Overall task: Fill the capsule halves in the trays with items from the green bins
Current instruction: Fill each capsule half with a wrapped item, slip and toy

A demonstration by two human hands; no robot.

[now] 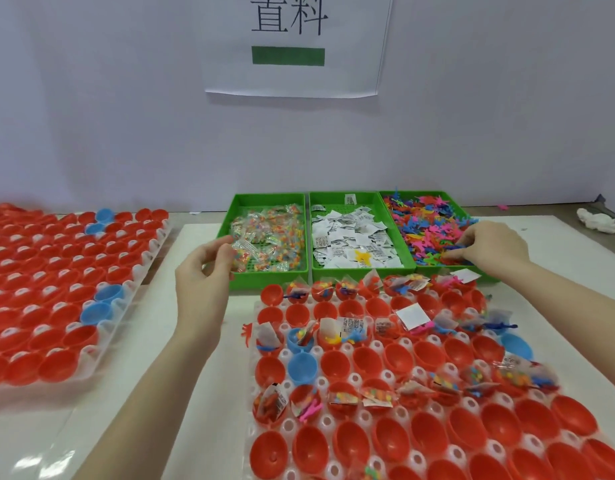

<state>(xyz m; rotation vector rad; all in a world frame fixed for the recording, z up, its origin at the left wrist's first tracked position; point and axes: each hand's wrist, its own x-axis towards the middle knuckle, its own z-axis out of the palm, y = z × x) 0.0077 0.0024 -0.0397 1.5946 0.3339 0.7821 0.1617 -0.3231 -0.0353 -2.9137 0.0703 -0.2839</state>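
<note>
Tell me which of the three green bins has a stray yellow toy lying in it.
The middle green bin, the one holding white paper sachets: a yellow toy lies on the sachets near its front edge. The left bin holds clear bead packets, the right one mixed coloured toys.

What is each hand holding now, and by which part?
Left hand pinches a clear candy packet by its near-left edge. Right hand reaches into the toy figures; its hold cannot be told.

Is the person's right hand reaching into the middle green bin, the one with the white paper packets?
No, the right hand is in the rightmost green bin, among the colourful plastic figures.
</note>
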